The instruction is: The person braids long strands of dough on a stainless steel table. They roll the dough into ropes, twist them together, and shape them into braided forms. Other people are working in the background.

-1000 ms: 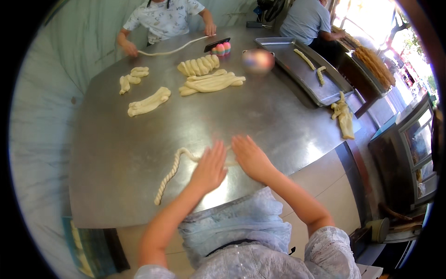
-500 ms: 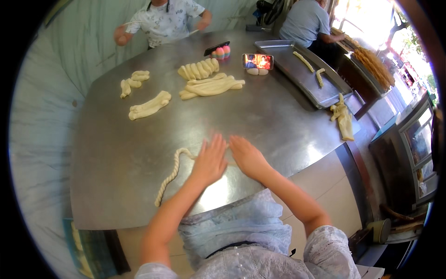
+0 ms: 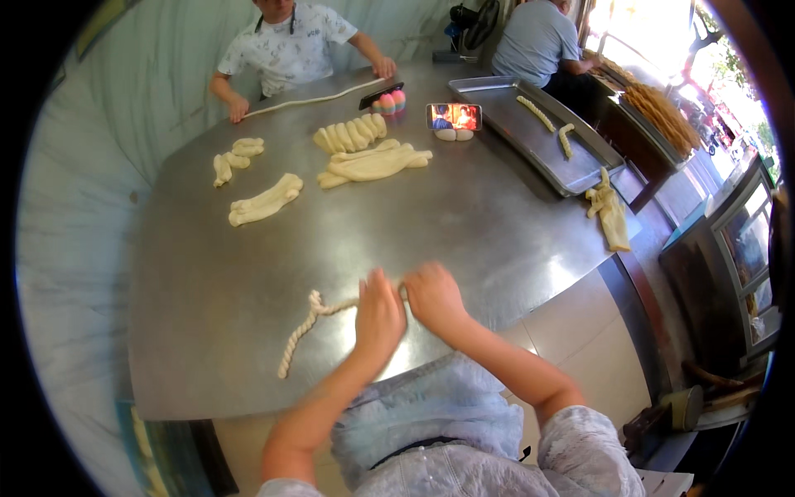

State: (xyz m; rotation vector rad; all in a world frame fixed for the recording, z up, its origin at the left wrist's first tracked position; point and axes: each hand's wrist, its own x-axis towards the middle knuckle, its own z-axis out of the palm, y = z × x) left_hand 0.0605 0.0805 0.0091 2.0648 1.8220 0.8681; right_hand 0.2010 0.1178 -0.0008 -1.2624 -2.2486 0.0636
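Observation:
A twisted dough rope (image 3: 300, 333) lies on the steel table at the near left, kinked near its top, with a thin strand leading right to my hands. My left hand (image 3: 380, 316) is closed around that strand, turned partly on edge with its fingers together. Close beside it on the right, my right hand (image 3: 434, 296) is curled over the same dough, knuckles up. A short bit of the strand shows in the gap between my hands. The rest of it under my palms and fingers is hidden, and both hands are slightly blurred.
Farther back on the steel table (image 3: 207, 331) lie thick dough strips (image 3: 373, 164), a row of dough pieces (image 3: 351, 132) and a folded strip (image 3: 267, 200). A phone (image 3: 454, 117) and a metal tray (image 3: 530, 141) stand beyond. Across, a person stretches a dough strand (image 3: 315, 101).
My hands have drawn nearer and curled in from lying flatter. The dough rope's middle has slid down and kinked. Across the table, the other person's hands have lowered with the strand onto the table.

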